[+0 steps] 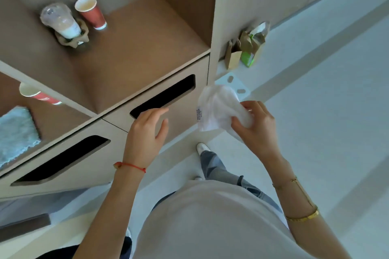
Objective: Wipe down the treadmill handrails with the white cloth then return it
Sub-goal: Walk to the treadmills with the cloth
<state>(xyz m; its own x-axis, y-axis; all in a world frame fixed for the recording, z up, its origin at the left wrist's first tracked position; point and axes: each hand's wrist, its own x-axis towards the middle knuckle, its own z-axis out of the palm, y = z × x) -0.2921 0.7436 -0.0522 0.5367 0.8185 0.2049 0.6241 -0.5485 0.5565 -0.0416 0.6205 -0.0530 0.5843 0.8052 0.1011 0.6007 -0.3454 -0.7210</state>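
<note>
The white cloth [216, 109] is bunched up, with a small printed label on its left edge, and my right hand [255, 125] is shut on its right side. It hangs in the air in front of the cabinet's right end. My left hand [147, 130] is open, fingers spread, right in front of the drawer panel [185, 111], its fingertips near the black slot handle [164, 95]. No treadmill or handrail is in view.
The wooden shelf [130, 48] holds a red paper cup [90, 12] and a plastic drink cup [61, 21] in a carrier. A lower left compartment has a blue towel [16, 132] and another red cup [37, 94]. Paper bags [246, 50] stand on the floor at right.
</note>
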